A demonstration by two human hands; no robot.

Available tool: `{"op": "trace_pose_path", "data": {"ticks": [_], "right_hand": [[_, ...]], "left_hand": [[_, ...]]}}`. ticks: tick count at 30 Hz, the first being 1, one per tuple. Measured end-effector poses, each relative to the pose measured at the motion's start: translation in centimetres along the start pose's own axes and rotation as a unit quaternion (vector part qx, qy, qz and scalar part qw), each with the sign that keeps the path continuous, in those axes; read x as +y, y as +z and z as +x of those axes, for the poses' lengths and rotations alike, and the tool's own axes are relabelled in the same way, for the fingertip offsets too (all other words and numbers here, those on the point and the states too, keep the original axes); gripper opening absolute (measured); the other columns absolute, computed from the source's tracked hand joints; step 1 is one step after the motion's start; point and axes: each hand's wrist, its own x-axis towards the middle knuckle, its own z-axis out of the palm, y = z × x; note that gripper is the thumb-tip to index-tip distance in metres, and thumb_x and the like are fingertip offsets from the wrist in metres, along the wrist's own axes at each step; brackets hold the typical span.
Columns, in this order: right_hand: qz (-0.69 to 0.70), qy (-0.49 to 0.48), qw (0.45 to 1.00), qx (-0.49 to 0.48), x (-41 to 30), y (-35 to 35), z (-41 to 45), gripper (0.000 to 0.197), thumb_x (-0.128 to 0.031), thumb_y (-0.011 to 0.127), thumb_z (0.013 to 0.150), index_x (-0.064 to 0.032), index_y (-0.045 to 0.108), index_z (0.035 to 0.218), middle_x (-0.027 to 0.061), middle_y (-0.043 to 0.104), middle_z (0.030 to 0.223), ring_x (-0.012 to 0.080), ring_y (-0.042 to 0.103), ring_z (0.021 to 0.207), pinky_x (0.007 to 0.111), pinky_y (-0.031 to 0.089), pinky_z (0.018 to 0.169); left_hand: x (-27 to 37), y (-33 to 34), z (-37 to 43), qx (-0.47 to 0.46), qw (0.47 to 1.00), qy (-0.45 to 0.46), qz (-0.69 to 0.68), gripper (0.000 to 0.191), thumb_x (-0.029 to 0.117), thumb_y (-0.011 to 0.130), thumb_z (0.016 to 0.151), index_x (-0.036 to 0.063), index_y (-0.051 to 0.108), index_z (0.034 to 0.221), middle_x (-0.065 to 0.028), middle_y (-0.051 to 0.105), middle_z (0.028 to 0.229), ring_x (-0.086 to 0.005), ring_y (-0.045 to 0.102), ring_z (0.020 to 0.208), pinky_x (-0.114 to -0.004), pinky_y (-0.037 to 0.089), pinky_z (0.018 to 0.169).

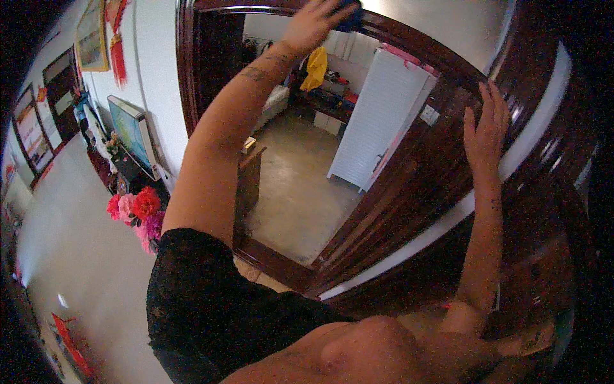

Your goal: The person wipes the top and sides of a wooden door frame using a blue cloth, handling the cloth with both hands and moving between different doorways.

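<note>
At the top, my left hand (319,24) reaches up to the dark wooden door frame (398,31) with its fingers on a dark blue cloth (350,15). The cloth lies against the upper part of the frame and is partly cut off by the picture's edge. My right hand (485,129) is raised on the right, thumb apart from the fingers and nothing in it. Its fingertips appear to rest on the dark wood beside the doorway. Between my arms the open doorway shows a room with a tiled-looking floor (292,173).
Inside the room stand a white louvred cabinet (374,120), a yellow cloth (315,69) and a low white box (328,124). A wall switch (429,115) sits right of the opening. Artificial flowers (139,209) and a television (132,132) are to the left.
</note>
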Motion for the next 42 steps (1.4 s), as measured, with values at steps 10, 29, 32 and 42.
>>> {"op": "trace_pose_path", "data": {"ticks": [10, 29, 32, 42], "right_hand": [[-0.114, -0.045, 0.992, -0.031, 1.6, 3.4, 3.2, 0.084, -0.025, 0.071, 0.085, -0.0117, 0.027, 0.156, 0.0108, 0.029, 0.160, 0.0328, 0.026, 0.148, 0.054, 0.021, 0.119], [-0.079, -0.001, 0.996, -0.032, 4.0, -0.4, 2.3, 0.099, -0.020, 0.074, 0.073, -0.0109, 0.022, 0.157, 0.0099, 0.028, 0.161, 0.0322, 0.021, 0.150, 0.057, 0.012, 0.121], [-0.060, -0.008, 0.997, -0.053, 4.8, -1.6, 2.1, 0.099, -0.018, 0.074, 0.072, -0.0100, 0.023, 0.156, 0.0109, 0.028, 0.161, 0.0325, 0.021, 0.150, 0.055, 0.011, 0.122], [0.049, 0.027, 0.997, -0.049, -1.5, -12.5, -2.2, 0.079, -0.007, 0.067, 0.075, -0.0045, 0.037, 0.149, 0.0169, 0.036, 0.154, 0.0395, 0.030, 0.143, 0.049, 0.023, 0.121]], "left_hand": [[-14.9, -5.7, -11.4, -0.079, 0.947, -0.282, 0.135, 0.068, -0.003, 0.056, 0.080, 0.0086, 0.045, 0.146, -0.0216, 0.043, 0.147, -0.0419, 0.044, 0.131, -0.045, 0.044, 0.106], [-2.7, 0.0, 0.4, -0.016, 0.947, -0.262, 0.183, 0.054, 0.018, 0.072, 0.076, 0.0176, 0.063, 0.128, -0.0124, 0.062, 0.123, -0.0327, 0.055, 0.112, -0.044, 0.046, 0.098], [4.6, 0.6, 6.1, 0.030, 0.973, -0.203, 0.102, 0.047, 0.025, 0.074, 0.073, 0.0149, 0.067, 0.118, -0.0140, 0.066, 0.114, -0.0344, 0.056, 0.108, -0.045, 0.046, 0.094], [16.9, 1.3, 18.7, -0.035, 0.987, -0.156, -0.011, 0.045, 0.045, 0.066, 0.079, 0.0149, 0.073, 0.112, -0.0114, 0.069, 0.108, -0.0343, 0.059, 0.106, -0.046, 0.047, 0.088]]}}
